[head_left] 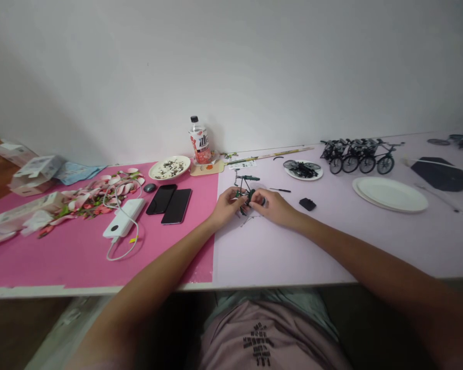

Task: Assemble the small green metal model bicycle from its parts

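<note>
Between my hands, just above the pale table sheet, is a small dark green model bicycle frame (247, 179) with handlebars. My left hand (228, 206) is closed on its lower left side, thumb and fingers pinching it. On the other side my right hand (269, 204) pinches at the frame's lower right part, where a dark round piece shows; my fingers hide the exact contact. A thin dark screwdriver (281, 190) lies just beyond my right hand. Close to my right wrist sits a small black piece (307, 204). Tiny thin parts (248, 221) lie under my hands.
Model bicycles (366, 156) stand in a row at the back right. A plate of black parts (303, 169) and stacked white plates (393, 195) are nearer. Leftward are two phones (176, 206), a power strip (124, 218) with cable, a bowl (170, 177), a bottle (200, 144) and artificial flowers (96, 195).
</note>
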The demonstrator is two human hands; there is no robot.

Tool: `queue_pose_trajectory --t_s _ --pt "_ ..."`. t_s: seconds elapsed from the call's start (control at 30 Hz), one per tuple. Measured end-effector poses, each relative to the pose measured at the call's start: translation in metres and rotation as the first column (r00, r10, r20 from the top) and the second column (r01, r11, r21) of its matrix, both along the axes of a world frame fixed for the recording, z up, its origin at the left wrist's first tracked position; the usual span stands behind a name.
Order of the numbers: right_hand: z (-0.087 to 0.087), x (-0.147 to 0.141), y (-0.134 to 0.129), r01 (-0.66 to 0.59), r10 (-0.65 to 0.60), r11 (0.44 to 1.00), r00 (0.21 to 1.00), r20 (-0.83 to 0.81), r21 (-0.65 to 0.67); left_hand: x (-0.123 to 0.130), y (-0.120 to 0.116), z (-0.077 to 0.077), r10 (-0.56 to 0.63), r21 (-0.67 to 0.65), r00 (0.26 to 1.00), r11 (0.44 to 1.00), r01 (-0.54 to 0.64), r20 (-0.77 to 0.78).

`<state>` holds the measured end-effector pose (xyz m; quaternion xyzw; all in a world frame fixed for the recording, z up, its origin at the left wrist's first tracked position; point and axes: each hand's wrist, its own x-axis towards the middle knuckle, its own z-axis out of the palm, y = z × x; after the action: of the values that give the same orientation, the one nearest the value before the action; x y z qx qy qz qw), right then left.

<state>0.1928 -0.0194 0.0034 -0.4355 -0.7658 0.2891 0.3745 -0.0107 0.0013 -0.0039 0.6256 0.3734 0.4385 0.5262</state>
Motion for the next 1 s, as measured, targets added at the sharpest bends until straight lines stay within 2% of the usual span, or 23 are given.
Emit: queue_pose_trajectory --t_s 0.27,1.0 --pt "0.003 0.000 -0.002 -0.011 0.012 1.000 1.000 0.027 -0.008 -0.001 -0.001 0.001 -0.024 0.014 1.000 1.000 0.024 -0.014" --pt "-0.007 0.005 0.004 -0.034 0.035 0.999 0.997 0.073 -0.010 -0.001 -0.002 0.001 -0.099 0.009 0.995 0.995 0.099 -0.022"
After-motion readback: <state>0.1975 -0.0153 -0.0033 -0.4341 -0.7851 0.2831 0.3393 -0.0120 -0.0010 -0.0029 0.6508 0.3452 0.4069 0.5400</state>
